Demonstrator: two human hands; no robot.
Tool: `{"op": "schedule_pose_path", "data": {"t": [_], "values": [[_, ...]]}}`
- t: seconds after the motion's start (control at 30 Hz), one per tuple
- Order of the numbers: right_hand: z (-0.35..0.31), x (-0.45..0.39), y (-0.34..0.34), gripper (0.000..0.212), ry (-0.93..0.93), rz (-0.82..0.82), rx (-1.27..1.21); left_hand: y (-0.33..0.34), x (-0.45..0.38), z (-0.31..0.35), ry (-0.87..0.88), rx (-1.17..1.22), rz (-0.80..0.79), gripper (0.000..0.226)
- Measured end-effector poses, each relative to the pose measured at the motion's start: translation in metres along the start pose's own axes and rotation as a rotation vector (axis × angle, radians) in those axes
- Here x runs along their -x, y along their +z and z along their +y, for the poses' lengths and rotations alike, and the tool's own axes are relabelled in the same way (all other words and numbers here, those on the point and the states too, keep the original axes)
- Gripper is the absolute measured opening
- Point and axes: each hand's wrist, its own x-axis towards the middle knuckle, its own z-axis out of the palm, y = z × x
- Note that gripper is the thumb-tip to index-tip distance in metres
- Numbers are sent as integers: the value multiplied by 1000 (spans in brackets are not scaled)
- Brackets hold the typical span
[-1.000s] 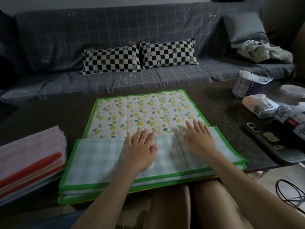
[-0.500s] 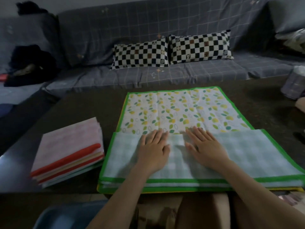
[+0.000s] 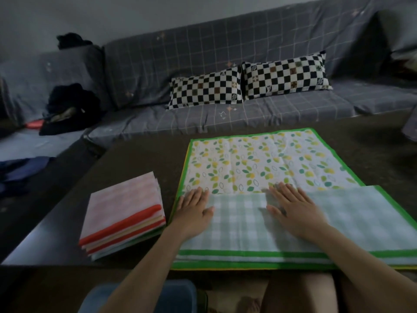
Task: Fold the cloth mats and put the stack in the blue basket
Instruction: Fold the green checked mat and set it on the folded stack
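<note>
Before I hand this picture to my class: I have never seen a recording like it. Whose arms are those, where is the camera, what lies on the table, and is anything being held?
No machine here: the arms belong to a person wearing a camera on the head, so you look forward and down as that person does. There is one view only. On the dark table lies a green-edged cloth mat with a leaf print; its near part is folded over, showing a pale checked side. The left hand and the right hand lie flat on that fold, fingers straight, pressing it down. Nothing is gripped. To the left sits a stack of folded mats. Behind is a grey sofa with two checkered pillows.
</note>
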Motion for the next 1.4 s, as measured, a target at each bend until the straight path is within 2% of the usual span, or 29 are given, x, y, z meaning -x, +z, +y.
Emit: {"op": "schedule_pose_path", "data": {"t": [0.2,0.33,0.47,0.63,0.7,0.8,0.9,1.1,1.23,1.3,1.4], "values": [[-29,10,-15,56,-170,40,-108,-33,-11,3,37,-44,21,66],[-48,6,-13,55,-197,-27,-267,-47,-20,3,53,-39,56,55],[-54,2,-8,81,-129,-120,-151,-64,-21,1,27,-53,29,35],[-59,5,-10,101,-130,-172,-103,-95,-17,-7,-46,-105,-140,44],[-61,8,-15,106,-139,-187,-96,-105,-14,-12,-59,-11,-147,47],[-63,12,-20,118,-141,-234,-84,-117,-10,-17,-83,271,-109,42],[-66,15,-23,112,-138,-252,-74,-122,-5,-18,-109,531,-63,29],[-70,24,-27,105,-139,-228,-118,-125,-3,-1,-122,1009,-50,23],[-56,31,-19,104,-127,-175,-313,-125,-5,24,-83,1104,-16,27],[-44,37,-20,100,-94,-142,-516,-124,-6,40,-43,1149,-21,23],[-24,46,-26,64,-25,-15,-841,-119,-10,70,-5,1167,-15,21]]}}
